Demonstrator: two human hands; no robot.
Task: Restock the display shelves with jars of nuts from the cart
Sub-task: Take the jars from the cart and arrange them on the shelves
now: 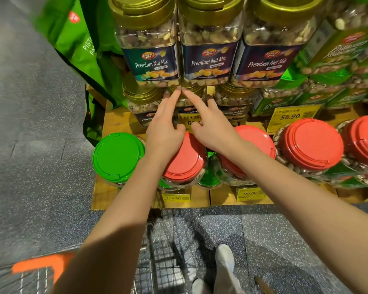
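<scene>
Middle square jar (208, 49) on the top row: clear plastic, full of mixed nuts, ribbed gold lid, dark label. Stacked on a second gold-lidded jar (198, 91). Matching jars pressed against either side of it. Left hand (166, 126) and right hand (214, 127) just under it, fingers straight, grasping nothing, index tips meeting at its base. Below it, round jars with smooth red lids (312, 143) and one green lid (117, 157) on a wooden shelf (115, 122). Wire cart (164, 262) well below it, contents hidden.
</scene>
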